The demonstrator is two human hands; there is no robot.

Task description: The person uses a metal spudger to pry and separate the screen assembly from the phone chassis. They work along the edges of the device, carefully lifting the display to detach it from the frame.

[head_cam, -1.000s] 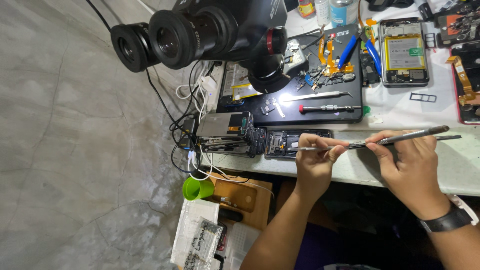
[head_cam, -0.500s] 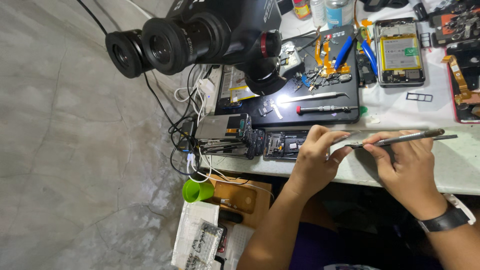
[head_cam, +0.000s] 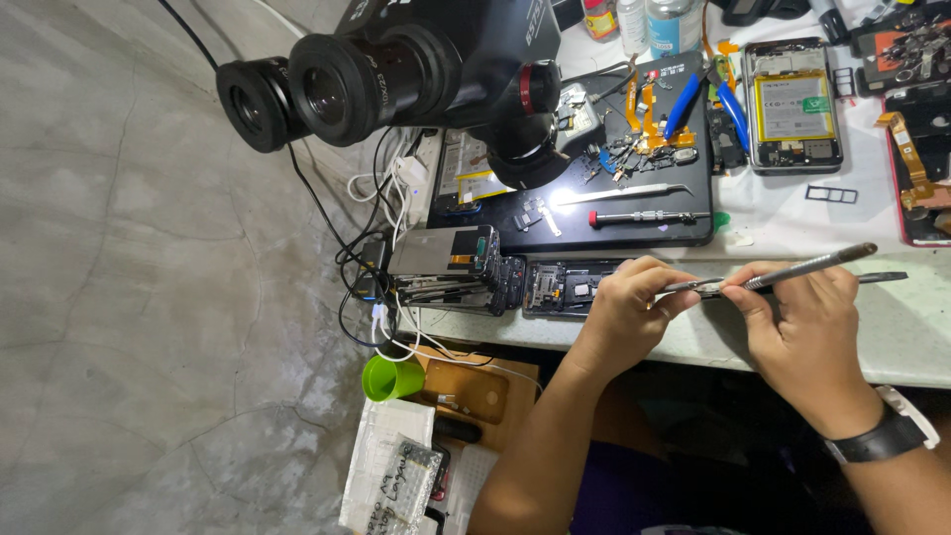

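My left hand [head_cam: 624, 309] and my right hand [head_cam: 804, 327] meet over the front edge of a white workbench [head_cam: 921, 337]. The left fingers pinch one end of a thin dark flat phone part [head_cam: 698, 287], seen edge-on. The right hand, with a black wrist strap behind it, grips a long metal rod-like tool [head_cam: 822, 264] whose tip lies against that part. Just left of my left hand lies an opened phone body [head_cam: 560, 287] with its insides showing.
A black stereo microscope [head_cam: 416, 69] hangs over a black work mat [head_cam: 594, 223] strewn with a screwdriver, tweezers and small parts. An opened phone with its battery [head_cam: 792, 104] lies further back. Cables, stacked phone frames [head_cam: 446, 263] and a green cup [head_cam: 391, 378] sit at the left.
Both hands stay together on the thin part and the tool. The view has shifted slightly, so the microscope sits a little higher and further right.
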